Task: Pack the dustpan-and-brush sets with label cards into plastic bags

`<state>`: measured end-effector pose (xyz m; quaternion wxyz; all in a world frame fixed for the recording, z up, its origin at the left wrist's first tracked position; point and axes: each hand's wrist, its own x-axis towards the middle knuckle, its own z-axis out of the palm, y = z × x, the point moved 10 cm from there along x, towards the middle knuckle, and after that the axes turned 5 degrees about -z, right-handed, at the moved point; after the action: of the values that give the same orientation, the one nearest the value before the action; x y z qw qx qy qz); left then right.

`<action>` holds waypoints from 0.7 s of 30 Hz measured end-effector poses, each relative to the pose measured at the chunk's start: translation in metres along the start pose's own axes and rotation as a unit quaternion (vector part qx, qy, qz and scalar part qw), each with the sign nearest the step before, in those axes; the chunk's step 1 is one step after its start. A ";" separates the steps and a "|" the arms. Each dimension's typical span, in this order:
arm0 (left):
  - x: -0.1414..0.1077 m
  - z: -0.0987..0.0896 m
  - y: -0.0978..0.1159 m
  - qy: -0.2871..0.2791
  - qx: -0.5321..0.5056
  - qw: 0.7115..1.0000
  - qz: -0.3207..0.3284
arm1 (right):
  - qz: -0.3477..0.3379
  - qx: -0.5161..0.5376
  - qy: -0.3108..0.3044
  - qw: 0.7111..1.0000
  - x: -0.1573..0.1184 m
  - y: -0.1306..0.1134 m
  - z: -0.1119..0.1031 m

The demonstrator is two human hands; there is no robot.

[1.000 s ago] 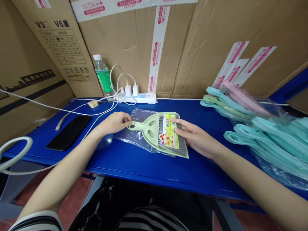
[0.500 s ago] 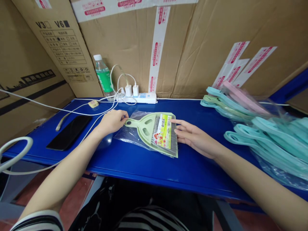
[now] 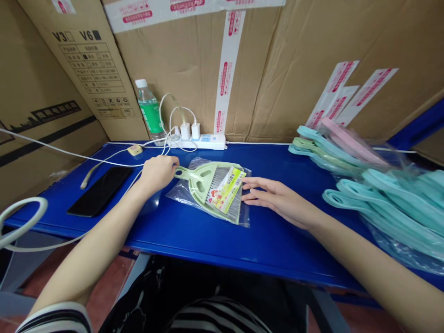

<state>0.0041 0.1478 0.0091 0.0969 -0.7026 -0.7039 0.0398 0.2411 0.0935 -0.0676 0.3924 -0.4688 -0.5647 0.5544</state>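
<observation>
A pale green dustpan (image 3: 194,179) lies flat on the blue table in a clear plastic bag (image 3: 180,192). Over its pan are the grey bristles of a brush (image 3: 234,203) and a yellow-white card label (image 3: 227,188), set at a slant. My left hand (image 3: 157,173) is closed at the end of the dustpan's handle, its fingertips partly hidden. At the bag's right edge is my right hand (image 3: 274,199), fingers stretched out and slightly apart, the tips touching or just over the plastic.
Bagged turquoise dustpans (image 3: 391,208) are piled at right, with a pink one (image 3: 350,138) behind. A black phone (image 3: 100,192), white cables, a power strip (image 3: 208,141) and a water bottle (image 3: 150,111) stand left and back. Cardboard (image 3: 194,64) walls the rear.
The dustpan and brush have shifted left, and the label has turned more slanted. Bag plastic now extends past the pan's right edge. Both hands have moved slightly left.
</observation>
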 end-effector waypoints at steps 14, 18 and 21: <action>-0.001 -0.001 0.005 0.006 -0.023 0.999 0.023 | -0.246 -0.529 -0.014 0.812 -0.012 -0.037 0.026; -0.001 -0.002 0.006 0.013 -0.017 0.999 0.024 | -0.237 -0.537 -0.038 0.809 -0.008 -0.030 0.026; -0.001 -0.001 0.005 0.009 -0.013 1.000 0.020 | -0.230 -0.539 -0.057 0.808 -0.006 -0.026 0.027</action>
<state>0.0094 0.1467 0.0090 0.0936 -0.7181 -0.6892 0.0263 0.2137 0.0818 -0.0437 0.1594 -0.4295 -0.8853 0.0800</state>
